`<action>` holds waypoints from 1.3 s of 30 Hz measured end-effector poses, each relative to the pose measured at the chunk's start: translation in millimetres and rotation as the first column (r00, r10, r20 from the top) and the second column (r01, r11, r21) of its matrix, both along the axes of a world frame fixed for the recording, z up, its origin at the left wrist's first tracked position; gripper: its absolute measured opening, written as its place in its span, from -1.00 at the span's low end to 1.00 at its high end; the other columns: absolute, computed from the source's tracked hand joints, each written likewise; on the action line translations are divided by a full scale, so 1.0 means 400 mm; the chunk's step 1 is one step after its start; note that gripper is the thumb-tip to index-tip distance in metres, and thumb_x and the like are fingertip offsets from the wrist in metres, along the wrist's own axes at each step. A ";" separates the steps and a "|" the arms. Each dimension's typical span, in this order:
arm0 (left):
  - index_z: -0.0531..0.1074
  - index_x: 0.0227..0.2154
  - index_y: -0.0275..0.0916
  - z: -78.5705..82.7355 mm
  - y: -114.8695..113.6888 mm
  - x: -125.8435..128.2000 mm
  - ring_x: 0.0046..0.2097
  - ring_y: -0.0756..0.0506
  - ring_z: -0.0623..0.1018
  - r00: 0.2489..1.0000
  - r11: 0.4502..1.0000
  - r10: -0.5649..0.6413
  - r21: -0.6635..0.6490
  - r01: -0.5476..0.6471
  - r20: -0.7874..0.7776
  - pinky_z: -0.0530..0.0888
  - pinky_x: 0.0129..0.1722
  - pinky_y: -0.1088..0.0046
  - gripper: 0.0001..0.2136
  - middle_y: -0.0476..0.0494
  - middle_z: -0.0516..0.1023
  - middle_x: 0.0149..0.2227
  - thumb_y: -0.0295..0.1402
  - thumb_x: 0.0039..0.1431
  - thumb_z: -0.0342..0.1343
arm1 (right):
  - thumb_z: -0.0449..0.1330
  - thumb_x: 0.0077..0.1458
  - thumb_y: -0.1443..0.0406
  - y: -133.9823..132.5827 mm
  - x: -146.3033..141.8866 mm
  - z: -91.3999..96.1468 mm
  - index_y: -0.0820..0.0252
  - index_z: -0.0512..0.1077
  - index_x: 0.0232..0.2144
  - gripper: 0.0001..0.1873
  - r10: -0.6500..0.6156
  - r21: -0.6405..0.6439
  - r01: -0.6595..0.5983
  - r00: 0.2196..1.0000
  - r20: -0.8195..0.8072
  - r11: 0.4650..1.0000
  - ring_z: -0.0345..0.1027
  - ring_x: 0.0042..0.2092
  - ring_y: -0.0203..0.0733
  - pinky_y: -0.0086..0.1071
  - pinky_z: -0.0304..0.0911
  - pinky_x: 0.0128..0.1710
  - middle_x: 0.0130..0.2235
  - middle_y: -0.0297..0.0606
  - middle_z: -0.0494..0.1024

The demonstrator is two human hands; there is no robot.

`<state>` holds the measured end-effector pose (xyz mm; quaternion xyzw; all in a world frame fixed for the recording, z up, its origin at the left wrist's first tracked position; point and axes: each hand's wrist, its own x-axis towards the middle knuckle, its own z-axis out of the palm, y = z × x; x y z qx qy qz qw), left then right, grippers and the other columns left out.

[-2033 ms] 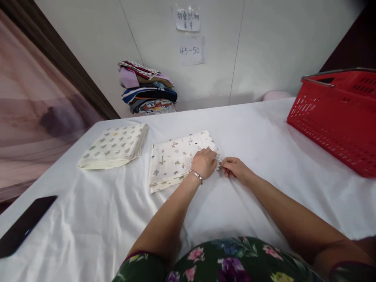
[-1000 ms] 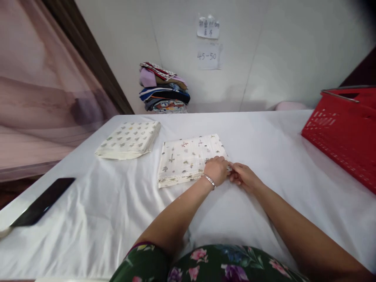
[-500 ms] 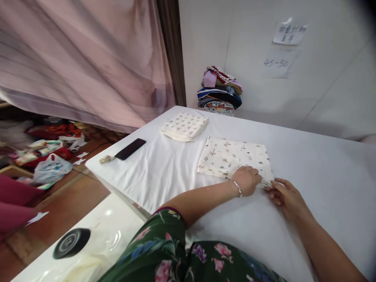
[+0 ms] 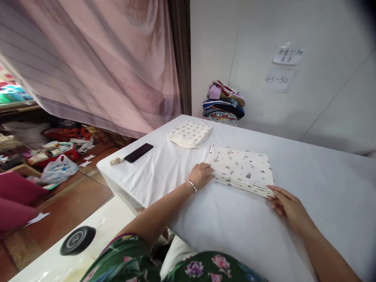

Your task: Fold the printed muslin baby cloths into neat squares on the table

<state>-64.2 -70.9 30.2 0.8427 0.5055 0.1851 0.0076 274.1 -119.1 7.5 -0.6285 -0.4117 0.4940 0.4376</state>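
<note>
A folded white cloth with small printed motifs lies on the white-covered table, its layered edge facing me. At its near left corner my left hand, a silver bracelet on the wrist, has its fingers closed on the edge; the thumb is partly hidden. My right hand pinches the near right corner between thumb and fingers. Farther back and to the left sits a second folded cloth, cream with small grey prints, untouched by either hand.
On the table's left part lies a black phone with a fluffy charm. A stack of folded fabrics stands behind the far edge. A pink curtain hangs at left, above cluttered bags on the floor. A round black object rests at lower left.
My left hand has slid left along the cloth's near edge, from beside the right hand to the left corner. My right hand keeps hold of its corner. The view has shifted slightly.
</note>
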 end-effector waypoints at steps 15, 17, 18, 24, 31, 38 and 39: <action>0.48 -0.40 -0.18 0.017 0.003 -0.013 -0.22 -0.08 0.44 0.979 0.992 0.125 -0.052 -0.119 0.160 0.38 -0.21 0.38 -0.86 -0.07 0.50 -0.32 -0.26 0.05 0.11 | 0.06 -0.01 0.11 0.002 -0.006 -0.012 0.07 0.43 -0.14 -0.61 0.066 0.026 -0.084 0.908 0.413 0.996 0.17 -0.61 -0.27 -0.37 0.14 -0.57 -0.60 -0.40 0.35; 0.48 -0.38 -0.20 0.038 0.016 0.018 -0.20 -0.09 0.44 0.983 0.997 0.083 -0.012 -0.082 0.165 0.36 -0.17 0.34 -0.80 -0.08 0.51 -0.30 -0.19 0.08 0.07 | 0.04 0.01 0.11 0.005 -0.005 -0.020 0.07 0.43 -0.14 -0.61 0.073 0.016 -0.090 0.888 0.454 0.996 0.19 -0.60 -0.25 -0.36 0.15 -0.54 -0.63 -0.40 0.34; 0.48 -0.35 -0.20 0.048 0.025 0.038 -0.18 -0.09 0.44 0.987 0.999 0.033 0.012 -0.035 0.159 0.35 -0.13 0.34 -0.77 -0.08 0.51 -0.26 -0.17 0.10 0.04 | 0.03 0.01 0.11 0.007 -0.005 -0.021 0.08 0.43 -0.14 -0.61 0.081 0.013 -0.099 0.880 0.468 0.995 0.20 -0.60 -0.24 -0.36 0.15 -0.54 -0.64 -0.39 0.33; 0.30 0.00 -0.13 0.030 0.081 0.138 0.21 -0.18 0.12 0.992 0.989 -0.125 -0.089 0.122 -0.030 0.04 0.17 0.11 -0.55 -0.11 0.19 0.18 -0.01 0.14 -0.11 | -0.05 0.06 0.08 0.007 0.012 0.031 0.05 0.42 -0.09 -0.55 0.248 -0.078 -0.257 0.744 0.620 0.963 0.26 -0.58 -0.19 -0.34 0.21 -0.53 -0.60 -0.36 0.41; 0.12 0.14 -0.10 -0.033 0.094 0.143 0.28 -0.17 -0.09 0.993 0.972 -0.061 -0.233 0.037 -0.097 -0.14 0.21 0.05 -0.46 -0.08 0.00 0.26 0.03 0.18 -0.33 | -0.13 0.16 0.15 0.019 -0.108 0.180 0.02 0.28 0.04 -0.56 0.047 0.135 -0.473 0.353 0.934 0.871 0.37 -0.17 -0.12 -0.24 0.32 -0.27 -0.14 -0.24 0.46; 0.12 0.14 -0.08 -0.026 0.094 0.144 0.28 -0.17 -0.07 0.995 0.981 -0.050 -0.190 0.032 -0.087 -0.15 0.21 0.01 -0.48 -0.07 0.01 0.26 0.02 0.20 -0.33 | -0.11 0.18 0.13 0.198 -0.238 0.173 0.20 0.07 0.17 -0.45 -0.086 0.274 -0.663 0.302 0.950 0.697 -0.23 0.26 -0.04 -0.07 -0.11 0.17 0.25 -0.14 0.00; 0.12 0.14 -0.08 -0.029 0.094 0.143 0.28 -0.17 -0.07 0.995 0.980 -0.054 -0.194 0.036 -0.087 -0.14 0.21 0.01 -0.48 -0.07 0.00 0.26 0.01 0.20 -0.32 | -0.12 0.17 0.10 0.226 -0.227 0.149 0.23 0.05 0.18 -0.42 -0.053 0.205 -0.618 0.256 0.965 0.759 -0.27 0.27 -0.02 -0.04 -0.18 0.18 0.26 -0.13 -0.03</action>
